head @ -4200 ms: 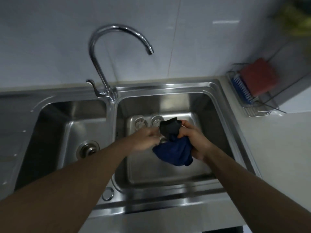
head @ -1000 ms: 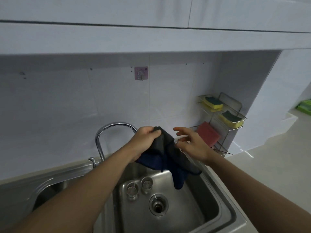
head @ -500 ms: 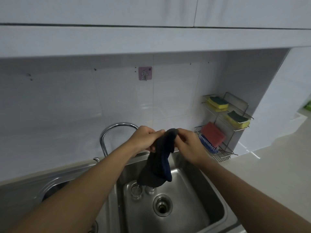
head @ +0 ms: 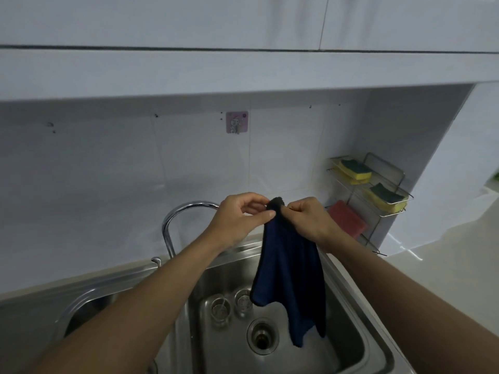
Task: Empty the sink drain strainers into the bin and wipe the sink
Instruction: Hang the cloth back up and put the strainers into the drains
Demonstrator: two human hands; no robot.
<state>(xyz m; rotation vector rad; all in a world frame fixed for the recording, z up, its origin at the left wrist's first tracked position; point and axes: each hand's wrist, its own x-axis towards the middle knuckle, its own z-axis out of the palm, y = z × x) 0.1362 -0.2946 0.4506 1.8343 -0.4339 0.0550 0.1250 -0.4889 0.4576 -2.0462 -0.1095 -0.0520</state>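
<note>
The double sink (head: pixel 224 346) fills the view at 6 o'clock, and the dark blue cloth (head: pixel 291 271) hangs over its right basin, clear of the steel. Both hands meet at the cloth's top edge. The left hand (head: pixel 237 220) pinches it between thumb and fingers from 9 o'clock, and the right hand (head: pixel 307 222) grips the same bunched corner from 3 o'clock. Neither hand holds anything else.

I judge the wiping step to be closing and the cloth to be on its way to being put up. The next move probably calls for finding a loop or corner and lifting it to the small wall hook (head: pixel 236 122), at 12 o'clock from the hands and well above them. The lift passes the faucet (head: pixel 172 220) at 9 o'clock. The bin is not in view.

The right basin holds two small clear glasses (head: pixel 221 310) standing side by side at 10 o'clock from its drain (head: pixel 261 337). Whether a strainer sits in that drain, I cannot tell. The left basin (head: pixel 89 306), at 8 o'clock, is dark and its contents are hidden.

The wire rack (head: pixel 394 213), at 3 o'clock from the hands, carries two yellow sponges (head: pixel 355 170) on its upper tiers. A red pad (head: pixel 347 218) leans below them.
</note>
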